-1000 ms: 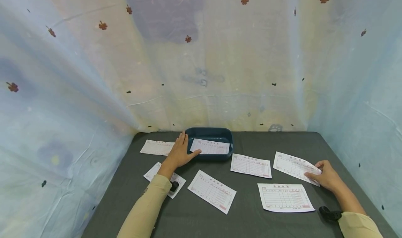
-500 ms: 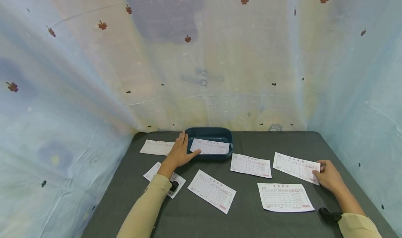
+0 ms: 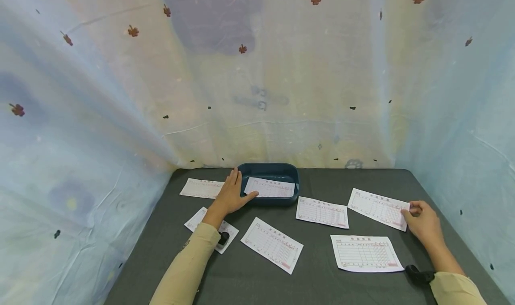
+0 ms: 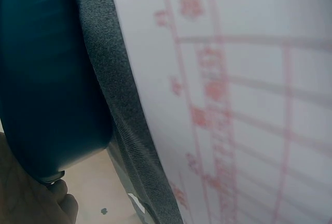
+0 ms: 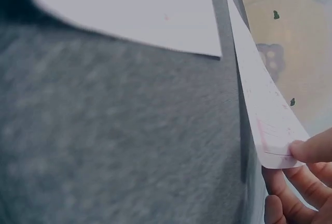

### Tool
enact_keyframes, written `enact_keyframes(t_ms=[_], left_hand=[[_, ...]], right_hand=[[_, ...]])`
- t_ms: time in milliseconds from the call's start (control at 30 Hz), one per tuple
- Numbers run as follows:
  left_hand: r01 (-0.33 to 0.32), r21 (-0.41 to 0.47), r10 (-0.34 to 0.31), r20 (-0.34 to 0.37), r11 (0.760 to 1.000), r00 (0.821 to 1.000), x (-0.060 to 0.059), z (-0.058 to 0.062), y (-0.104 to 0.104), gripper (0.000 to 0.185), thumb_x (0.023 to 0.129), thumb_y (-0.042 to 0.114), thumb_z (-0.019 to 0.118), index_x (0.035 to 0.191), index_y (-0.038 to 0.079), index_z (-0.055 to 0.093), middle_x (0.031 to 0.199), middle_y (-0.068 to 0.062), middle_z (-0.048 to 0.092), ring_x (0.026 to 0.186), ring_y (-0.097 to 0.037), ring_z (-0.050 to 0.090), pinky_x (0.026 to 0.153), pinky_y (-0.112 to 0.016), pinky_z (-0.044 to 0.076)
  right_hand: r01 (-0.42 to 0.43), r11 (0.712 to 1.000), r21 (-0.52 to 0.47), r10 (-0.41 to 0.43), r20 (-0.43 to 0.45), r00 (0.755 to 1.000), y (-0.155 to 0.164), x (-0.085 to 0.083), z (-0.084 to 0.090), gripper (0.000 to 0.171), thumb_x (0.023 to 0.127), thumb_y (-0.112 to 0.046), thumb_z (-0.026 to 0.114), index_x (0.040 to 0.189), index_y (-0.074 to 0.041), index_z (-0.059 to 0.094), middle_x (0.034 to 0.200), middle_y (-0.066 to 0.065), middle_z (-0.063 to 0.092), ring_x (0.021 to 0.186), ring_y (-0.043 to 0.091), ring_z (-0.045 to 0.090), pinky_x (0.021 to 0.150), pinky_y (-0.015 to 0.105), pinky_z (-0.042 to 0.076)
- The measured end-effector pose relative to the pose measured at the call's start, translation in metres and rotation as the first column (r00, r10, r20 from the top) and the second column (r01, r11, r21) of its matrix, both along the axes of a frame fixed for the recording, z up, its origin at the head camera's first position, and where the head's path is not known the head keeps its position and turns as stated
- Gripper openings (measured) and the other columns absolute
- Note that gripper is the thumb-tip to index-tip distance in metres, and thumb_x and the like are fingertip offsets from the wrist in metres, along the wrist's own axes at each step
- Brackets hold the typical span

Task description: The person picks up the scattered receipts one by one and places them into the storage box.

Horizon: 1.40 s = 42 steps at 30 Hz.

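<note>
My right hand [image 3: 424,222] pinches the right end of a white receipt slip [image 3: 378,208] printed with a ruled table. In the right wrist view, the thumb [image 5: 314,149] lies on top of this slip [image 5: 270,115] with fingers beneath, and its held end is raised off the table. My left hand [image 3: 230,196] rests against the left side of a dark blue plastic tray [image 3: 269,202], fingers straight along the rim and thumb at the near edge. Inside the tray lies another receipt slip [image 3: 270,188]. The left wrist view shows the tray's wall [image 4: 52,79] close up.
Other slips lie on the dark grey cloth: one left of the tray [image 3: 201,188], one partly under the left forearm [image 3: 230,234], a tilted slip [image 3: 271,246], a slip right of the tray [image 3: 322,212] and a front-right slip [image 3: 365,253]. A patterned curtain [image 3: 281,95] hangs behind.
The right hand has shifted its grip to the slip's right end and raised that end, moving the slip slightly away from me. The left hand and tray stay put.
</note>
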State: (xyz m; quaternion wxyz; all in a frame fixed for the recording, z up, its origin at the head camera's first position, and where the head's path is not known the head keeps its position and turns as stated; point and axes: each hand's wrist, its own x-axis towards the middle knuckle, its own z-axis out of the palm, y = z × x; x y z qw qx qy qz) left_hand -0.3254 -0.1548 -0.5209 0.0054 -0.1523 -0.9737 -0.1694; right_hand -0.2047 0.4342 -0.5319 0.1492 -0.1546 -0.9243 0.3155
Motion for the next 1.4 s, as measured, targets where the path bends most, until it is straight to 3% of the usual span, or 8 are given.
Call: enact_keyframes(t_ms=[133, 333, 533, 633, 767, 1000, 1167, 1400], left_hand=[[0.001, 0.0, -0.001, 0.01, 1.0, 1.0, 0.0, 0.0, 0.0, 0.117, 0.099, 0.079, 0.052, 0.17, -0.004, 0.008, 0.179, -0.021, -0.002, 0.167, -0.037, 0.001, 0.134, -0.053, 0.012], [0.003, -0.008, -0.003, 0.012, 1.0, 1.0, 0.0, 0.001, 0.0, 0.118, 0.099, 0.08, 0.05, 0.17, -0.004, 0.007, 0.179, -0.02, -0.004, 0.166, -0.038, 0.002, 0.134, -0.053, 0.012], [0.004, 0.008, -0.004, -0.004, 1.0, 1.0, 0.001, 0.002, 0.001, 0.117, 0.099, 0.078, 0.052, 0.169, -0.006, 0.011, 0.179, -0.023, 0.0, 0.166, -0.041, 0.007, 0.133, -0.055, 0.015], [0.0, 0.001, 0.0, -0.002, 1.0, 1.0, 0.0, 0.002, 0.001, 0.117, 0.099, 0.08, 0.052, 0.169, -0.005, 0.01, 0.179, -0.022, 0.0, 0.166, -0.039, 0.005, 0.133, -0.054, 0.015], [-0.006, -0.007, 0.006, 0.004, 1.0, 1.0, 0.0, 0.0, 0.0, 0.118, 0.098, 0.081, 0.051, 0.17, -0.003, 0.009, 0.179, -0.021, 0.001, 0.166, -0.038, 0.004, 0.134, -0.053, 0.015], [-0.014, -0.023, 0.014, 0.008, 1.0, 1.0, 0.0, 0.0, 0.0, 0.118, 0.098, 0.081, 0.051, 0.17, -0.003, 0.009, 0.179, -0.021, 0.001, 0.166, -0.038, 0.005, 0.134, -0.053, 0.015], [-0.014, -0.022, 0.014, 0.01, 1.0, 1.0, 0.0, 0.0, 0.0, 0.118, 0.098, 0.08, 0.051, 0.17, -0.003, 0.008, 0.179, -0.022, 0.001, 0.166, -0.039, 0.006, 0.133, -0.054, 0.015], [-0.013, -0.028, 0.014, 0.023, 1.0, 1.0, -0.001, 0.002, 0.001, 0.119, 0.098, 0.081, 0.05, 0.17, -0.003, 0.006, 0.18, -0.019, -0.005, 0.167, -0.038, 0.003, 0.134, -0.052, 0.011]], right_hand=[[0.059, 0.998, -0.024, -0.059, -0.013, 0.998, -0.002, -0.002, 0.004, 0.034, 0.107, -0.019, 0.06, 0.127, 0.009, 0.055, 0.112, 0.034, 0.069, 0.092, 0.038, 0.061, 0.072, 0.045, 0.042], [0.119, 0.992, -0.043, -0.123, -0.115, 0.986, -0.005, -0.004, 0.008, 0.03, 0.107, -0.023, 0.06, 0.123, 0.003, 0.061, 0.097, 0.02, 0.074, 0.073, -0.001, 0.05, 0.066, 0.029, 0.039], [0.133, 0.985, -0.109, -0.156, -0.243, 0.957, -0.015, -0.004, 0.015, 0.028, 0.106, -0.02, 0.064, 0.124, 0.002, 0.064, 0.075, -0.024, 0.058, 0.07, -0.012, 0.044, 0.066, 0.018, 0.038], [0.109, 0.984, -0.142, -0.15, -0.321, 0.935, -0.022, -0.006, 0.018, 0.025, 0.104, -0.014, 0.067, 0.121, 0.004, 0.064, 0.074, -0.037, 0.049, 0.07, -0.013, 0.046, 0.066, 0.01, 0.037], [0.069, 0.987, -0.146, -0.12, -0.378, 0.918, -0.029, -0.01, 0.019, 0.021, 0.102, -0.009, 0.069, 0.117, 0.005, 0.065, 0.073, -0.036, 0.051, 0.069, -0.013, 0.048, 0.063, 0.006, 0.037], [0.03, 0.988, -0.151, -0.085, -0.368, 0.926, -0.039, -0.019, 0.019, 0.02, 0.103, -0.011, 0.07, 0.116, 0.003, 0.066, 0.072, -0.037, 0.053, 0.069, -0.013, 0.048, 0.064, 0.007, 0.036], [-0.007, 0.987, -0.16, -0.057, -0.39, 0.919, -0.048, -0.023, 0.018, 0.02, 0.102, -0.009, 0.071, 0.116, 0.005, 0.066, 0.073, -0.035, 0.055, 0.071, -0.013, 0.05, 0.066, 0.006, 0.037], [-0.056, 0.985, -0.162, -0.013, -0.399, 0.917, -0.065, -0.03, 0.022, 0.018, 0.102, -0.006, 0.071, 0.115, 0.005, 0.065, 0.075, -0.027, 0.06, 0.071, -0.009, 0.051, 0.065, 0.008, 0.038]])
